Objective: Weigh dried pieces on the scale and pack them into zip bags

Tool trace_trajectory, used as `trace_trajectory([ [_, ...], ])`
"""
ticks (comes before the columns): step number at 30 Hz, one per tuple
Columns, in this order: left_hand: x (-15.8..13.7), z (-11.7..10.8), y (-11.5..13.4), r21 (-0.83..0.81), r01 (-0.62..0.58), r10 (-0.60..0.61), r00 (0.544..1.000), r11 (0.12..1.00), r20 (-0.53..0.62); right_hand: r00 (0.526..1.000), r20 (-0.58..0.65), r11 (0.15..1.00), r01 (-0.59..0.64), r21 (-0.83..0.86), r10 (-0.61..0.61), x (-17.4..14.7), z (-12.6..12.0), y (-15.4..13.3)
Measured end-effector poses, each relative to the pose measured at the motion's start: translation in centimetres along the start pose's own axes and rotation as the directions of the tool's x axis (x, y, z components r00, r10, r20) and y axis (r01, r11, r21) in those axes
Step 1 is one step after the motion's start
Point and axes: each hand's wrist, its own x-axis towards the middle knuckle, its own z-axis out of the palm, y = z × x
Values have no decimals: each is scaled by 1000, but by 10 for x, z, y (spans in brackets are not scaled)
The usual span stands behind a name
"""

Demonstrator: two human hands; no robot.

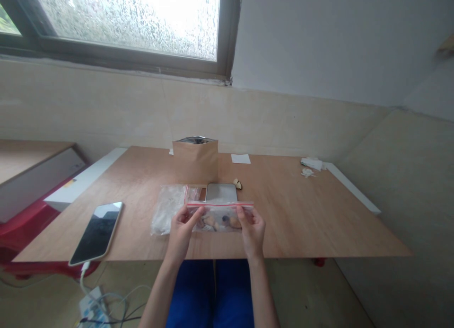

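Observation:
A clear zip bag point(222, 219) with a red seal line along its top is held up between both hands, over the front part of the table. Brownish and dark pieces show inside it; their kind I cannot make out. My left hand point(183, 228) pinches the bag's upper left, thumb on the near side. My right hand point(252, 227) grips the upper right in the same way. Just behind the bag lies a flat pale grey-white device point(221, 192), partly hidden by it. Clear plastic bags point(168, 209) lie flat to the left of my left hand.
An upright brown paper pouch point(196, 160) stands open at the back. A small pale-and-dark piece point(237, 183) lies near the device. A phone point(97, 232) with a charging cable rests at the left front edge. White paper point(240, 158) and crumpled tissue point(312, 164) lie farther back.

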Motion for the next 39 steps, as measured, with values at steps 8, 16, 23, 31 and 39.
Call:
trace_trajectory([
  [8,-2,2,7,35,-38,39,999,999,-26,1000,-12,1000,4,-10,-4,2,-4,-1],
  [16,-1,6,-2,-35,-37,39,998,999,54,995,101,1000,-13,16,11,6,-12,0],
  [23,-1,4,-3,-29,-27,29,994,999,105,987,144,996,-74,48,66,5,-6,-6],
  [31,-5,5,12,94,-77,69,993,993,93,986,109,990,-135,46,129,4,-4,-8],
  [39,-6,2,14,150,-116,104,991,982,90,987,149,997,-61,44,54,2,-5,-8],
])
